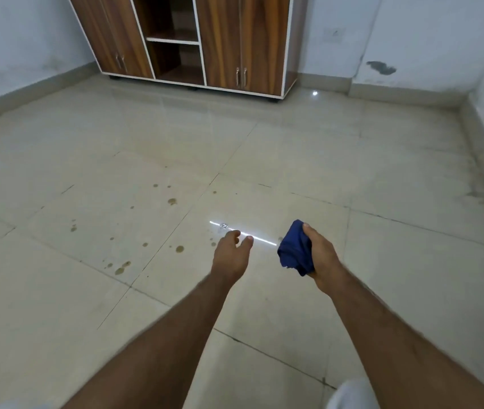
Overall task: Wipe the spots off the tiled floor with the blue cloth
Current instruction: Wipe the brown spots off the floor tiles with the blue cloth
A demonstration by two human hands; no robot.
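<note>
My right hand (322,255) is shut on a bunched-up blue cloth (295,251), held in the air above the floor. My left hand (230,253) hangs beside it with fingers loosely apart and nothing in it. Several brown spots (172,201) dot the beige tiled floor (264,149) to the left of and beyond my left hand, with bigger ones (122,267) nearer me at the left and one (179,248) close to the tile joint. A bright strip of reflected light crosses the tile behind both hands.
A wooden wardrobe (235,48) with an open middle shelf stands against the far wall. White walls with a grey skirting (406,94) enclose the room; the right wall runs close by. A white piece of my clothing (353,394) shows at the bottom.
</note>
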